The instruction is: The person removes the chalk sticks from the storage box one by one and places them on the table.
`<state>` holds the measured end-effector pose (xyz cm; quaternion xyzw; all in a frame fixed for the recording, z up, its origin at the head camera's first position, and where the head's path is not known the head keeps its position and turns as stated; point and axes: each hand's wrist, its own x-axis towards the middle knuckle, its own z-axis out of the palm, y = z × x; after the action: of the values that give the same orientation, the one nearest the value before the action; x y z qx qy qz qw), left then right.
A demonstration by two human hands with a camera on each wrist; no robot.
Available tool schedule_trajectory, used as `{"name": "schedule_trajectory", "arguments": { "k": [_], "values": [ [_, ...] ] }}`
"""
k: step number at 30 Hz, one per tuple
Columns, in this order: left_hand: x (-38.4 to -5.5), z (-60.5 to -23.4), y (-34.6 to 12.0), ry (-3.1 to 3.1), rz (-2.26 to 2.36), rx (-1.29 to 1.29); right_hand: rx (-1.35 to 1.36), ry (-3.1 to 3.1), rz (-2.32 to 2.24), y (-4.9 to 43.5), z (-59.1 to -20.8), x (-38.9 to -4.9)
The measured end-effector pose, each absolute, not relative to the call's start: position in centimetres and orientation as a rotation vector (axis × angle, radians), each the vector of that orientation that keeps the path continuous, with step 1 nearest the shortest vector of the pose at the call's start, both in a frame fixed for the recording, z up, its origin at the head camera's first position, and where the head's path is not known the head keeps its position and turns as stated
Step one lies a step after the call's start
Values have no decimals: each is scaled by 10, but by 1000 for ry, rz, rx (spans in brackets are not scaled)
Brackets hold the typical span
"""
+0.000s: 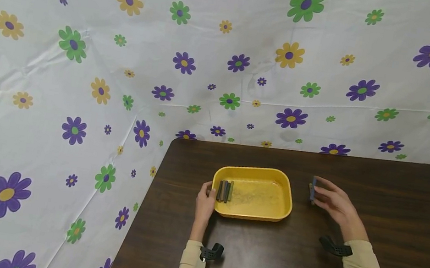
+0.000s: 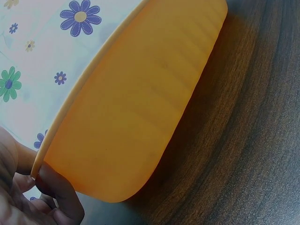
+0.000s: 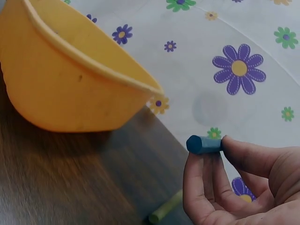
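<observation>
The right hand (image 3: 267,201), nearest its wrist camera, pinches a blue stick (image 3: 204,145) above the table (image 1: 262,261). The left hand (image 1: 205,203) grips the yellow tray (image 1: 258,205).

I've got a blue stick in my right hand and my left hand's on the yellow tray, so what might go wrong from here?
The blue stick is pinched between the fingertips of your right hand, so it might slip.
Your left hand grips one end of the tray; a tug could jostle the sticks lined up inside.
A green stick lies near your right hand and might get knocked away.
</observation>
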<state>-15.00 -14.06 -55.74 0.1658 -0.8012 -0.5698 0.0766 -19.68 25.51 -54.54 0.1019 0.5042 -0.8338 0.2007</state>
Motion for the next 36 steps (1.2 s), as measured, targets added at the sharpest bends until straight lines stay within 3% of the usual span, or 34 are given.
{"name": "schedule_trajectory", "arguments": {
  "k": [15,36],
  "values": [
    [-150,-557,-141,-2405,-1714,495,322,1667,-2256,268,-562,-195],
    [-149,-559,-142,-2396,-1730,484,167,2830,-1464,244,-577,-198]
  ]
}}
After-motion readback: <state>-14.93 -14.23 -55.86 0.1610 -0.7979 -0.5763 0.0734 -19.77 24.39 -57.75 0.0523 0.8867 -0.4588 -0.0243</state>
